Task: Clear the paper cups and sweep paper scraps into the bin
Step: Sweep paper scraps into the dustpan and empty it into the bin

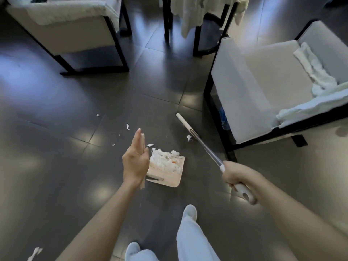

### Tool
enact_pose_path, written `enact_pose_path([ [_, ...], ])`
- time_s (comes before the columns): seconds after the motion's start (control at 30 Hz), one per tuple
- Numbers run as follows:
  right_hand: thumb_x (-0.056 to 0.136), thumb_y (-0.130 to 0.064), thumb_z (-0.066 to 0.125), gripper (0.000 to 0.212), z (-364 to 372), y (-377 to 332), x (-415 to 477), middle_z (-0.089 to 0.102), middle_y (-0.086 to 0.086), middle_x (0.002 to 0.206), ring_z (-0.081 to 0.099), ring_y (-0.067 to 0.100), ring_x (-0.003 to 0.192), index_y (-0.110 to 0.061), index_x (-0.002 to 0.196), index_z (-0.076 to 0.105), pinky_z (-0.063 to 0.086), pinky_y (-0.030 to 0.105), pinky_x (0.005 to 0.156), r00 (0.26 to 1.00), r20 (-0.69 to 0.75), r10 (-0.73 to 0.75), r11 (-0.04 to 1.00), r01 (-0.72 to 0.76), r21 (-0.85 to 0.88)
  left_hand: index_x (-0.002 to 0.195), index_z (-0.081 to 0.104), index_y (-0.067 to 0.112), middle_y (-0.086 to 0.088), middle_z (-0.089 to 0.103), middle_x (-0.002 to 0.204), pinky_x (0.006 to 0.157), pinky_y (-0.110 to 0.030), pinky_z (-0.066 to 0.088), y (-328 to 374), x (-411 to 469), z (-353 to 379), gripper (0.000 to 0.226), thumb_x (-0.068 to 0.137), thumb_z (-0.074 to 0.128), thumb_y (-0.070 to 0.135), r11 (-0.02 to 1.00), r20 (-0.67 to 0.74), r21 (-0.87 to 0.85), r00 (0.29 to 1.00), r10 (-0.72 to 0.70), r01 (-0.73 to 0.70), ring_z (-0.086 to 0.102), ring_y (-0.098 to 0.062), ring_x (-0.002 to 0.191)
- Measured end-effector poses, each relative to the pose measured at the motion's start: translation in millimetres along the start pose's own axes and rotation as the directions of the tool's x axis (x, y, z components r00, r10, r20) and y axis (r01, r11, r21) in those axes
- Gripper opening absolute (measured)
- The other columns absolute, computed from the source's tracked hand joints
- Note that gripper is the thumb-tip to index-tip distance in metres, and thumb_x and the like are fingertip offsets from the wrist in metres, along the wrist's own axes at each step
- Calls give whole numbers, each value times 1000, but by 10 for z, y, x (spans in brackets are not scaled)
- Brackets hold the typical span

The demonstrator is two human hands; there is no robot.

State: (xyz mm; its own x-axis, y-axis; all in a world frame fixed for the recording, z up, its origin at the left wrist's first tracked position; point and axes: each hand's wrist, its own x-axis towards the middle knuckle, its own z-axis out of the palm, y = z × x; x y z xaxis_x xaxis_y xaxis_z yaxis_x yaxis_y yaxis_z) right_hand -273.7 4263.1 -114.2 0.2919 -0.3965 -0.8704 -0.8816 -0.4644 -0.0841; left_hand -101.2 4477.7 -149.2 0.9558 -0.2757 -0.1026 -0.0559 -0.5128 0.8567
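Most of the paper scraps (pixel 163 160) are heaped toward the far edge of the dustpan (pixel 169 178), which is set flat on the dark floor (pixel 56 129) just ahead of the feet. The dustpan is steadied by its upright handle (pixel 142 141). The left hand (pixel 134 162) is closed on that handle, with the forefinger laid straight along it and the other fingers curled round, presumably so that the pan is kept from sliding while scraps are pushed in.

The right hand (pixel 236 178) is wrapped tightly round the grip end of a long pole (pixel 205 147), taken to be the broom. The pole is slanted away toward the near chair (pixel 254 81) on the right, and no bristles can be made out at its far end.

A few stray scraps (pixel 128 126) are scattered on the tiles beyond and left of the pan, with one just beside the pole and another near the lower left corner.

Open floor is available to the left and ahead. On the right, a swing would be limited by the near chair's black frame, and further off by a second chair (pixel 66 34). No bin and no cups are seen.
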Motion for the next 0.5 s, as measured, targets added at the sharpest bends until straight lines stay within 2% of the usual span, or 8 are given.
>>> enact_pose_path([
  [0.07, 84, -2, 44, 49, 78, 19, 103, 62, 10, 79, 58, 23, 61, -13, 132, 38, 49, 30, 54, 999, 50, 0, 1000, 1, -17, 142, 45, 31, 22, 51, 120, 80, 10, 27, 35, 92, 42, 64, 87, 61, 3, 1000, -8, 14, 1000, -4, 4, 43, 17, 110],
  [0.13, 84, -4, 46, 58, 142, 43, 143, 64, 11, 88, 59, 21, 66, -14, 139, 32, 52, 32, 62, 995, 98, -19, 999, 22, -39, 142, 45, 30, 24, 50, 118, 81, 10, 27, 45, 140, 65, 66, 85, 60, 1, 1000, -15, 25, 1000, -14, 14, 41, 20, 111],
  [0.17, 83, -5, 46, 61, 162, 52, 139, 65, 10, 89, 59, 20, 65, -15, 142, 31, 53, 32, 61, 992, 120, -32, 997, 40, -66, 142, 45, 30, 25, 50, 117, 81, 10, 26, 43, 148, 73, 67, 85, 60, 0, 999, -17, 33, 1000, -13, 13, 39, 26, 107],
  [0.23, 81, -7, 44, 70, 196, 76, 122, 64, 7, 79, 56, 17, 55, -20, 147, 25, 50, 29, 54, 982, 180, -52, 995, 67, -77, 143, 44, 31, 24, 51, 120, 83, 10, 25, 27, 145, 63, 68, 85, 60, 0, 999, -12, 53, 1000, -10, 11, 36, 31, 103],
  [0.3, 80, -9, 44, 78, 202, 75, 86, 59, 5, 69, 52, 15, 48, -30, 151, 19, 48, 27, 50, 966, 249, -67, 997, 77, -27, 145, 40, 32, 14, 56, 129, 89, 4, 28, -5, 141, 20, 68, 88, 60, 1, 998, 6, 67, 1000, -11, 11, 46, 18, 109],
  [0.4, 80, -8, 47, 77, 127, -15, -1, 58, 6, 71, 50, 11, 43, -36, 149, 23, 46, 23, 44, 952, 287, -104, 994, 113, -15, 148, 35, 30, 3, 60, 131, 94, -10, 32, -99, 112, -82, 69, 89, 59, 2, 990, 24, 133, 999, 39, -41, 57, -14, 118],
  [0.43, 80, -7, 48, 77, 91, -65, -31, 57, 5, 71, 48, 9, 40, -36, 148, 26, 44, 22, 42, 952, 286, -111, 993, 115, 4, 148, 35, 29, 4, 60, 131, 94, -10, 32, -135, 94, -129, 70, 89, 59, 1, 989, 19, 143, 999, 44, -46, 57, -17, 119],
  [0.5, 80, -5, 49, 76, 20, -163, -84, 55, 5, 67, 46, 8, 36, -36, 147, 30, 42, 21, 41, 951, 283, -126, 992, 115, 54, 148, 35, 29, 12, 55, 131, 93, -3, 30, -196, 49, -253, 70, 89, 59, -1, 993, 9, 111, 1000, 25, -25, 55, -11, 120],
])
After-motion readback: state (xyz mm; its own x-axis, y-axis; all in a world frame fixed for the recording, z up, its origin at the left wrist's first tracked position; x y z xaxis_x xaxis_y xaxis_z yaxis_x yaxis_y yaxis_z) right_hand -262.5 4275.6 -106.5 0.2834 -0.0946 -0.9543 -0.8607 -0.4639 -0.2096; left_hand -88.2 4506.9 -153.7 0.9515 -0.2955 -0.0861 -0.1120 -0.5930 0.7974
